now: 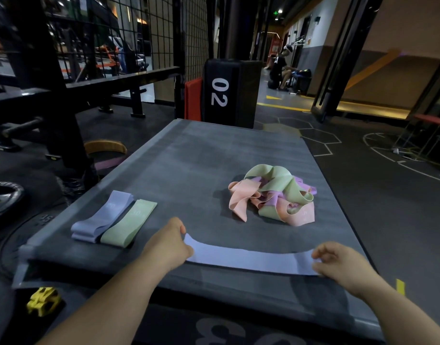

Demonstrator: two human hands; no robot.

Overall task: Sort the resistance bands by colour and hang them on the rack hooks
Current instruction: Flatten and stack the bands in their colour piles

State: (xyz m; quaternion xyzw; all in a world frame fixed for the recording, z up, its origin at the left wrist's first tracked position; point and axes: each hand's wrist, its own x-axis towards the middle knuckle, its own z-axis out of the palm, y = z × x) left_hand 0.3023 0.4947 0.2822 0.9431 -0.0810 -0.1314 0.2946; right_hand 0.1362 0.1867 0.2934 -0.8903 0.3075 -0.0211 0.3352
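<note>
A lavender resistance band [248, 258] lies stretched flat across the near part of the dark mat [189, 170]. My left hand [170, 242] pinches its left end and my right hand [338, 261] grips its right end. Further left, a folded lavender band [101, 216] and a folded green band [129, 224] lie side by side. At the middle right sits a tangled heap of green, pink and purple bands [276, 195].
A black box marked 02 [228, 93] stands behind the mat. A black rack frame and wire grid [64, 70] rise at the left, with weight plates [4, 197] on the floor. A yellow object [43, 301] lies near left. A person [281, 68] sits far back.
</note>
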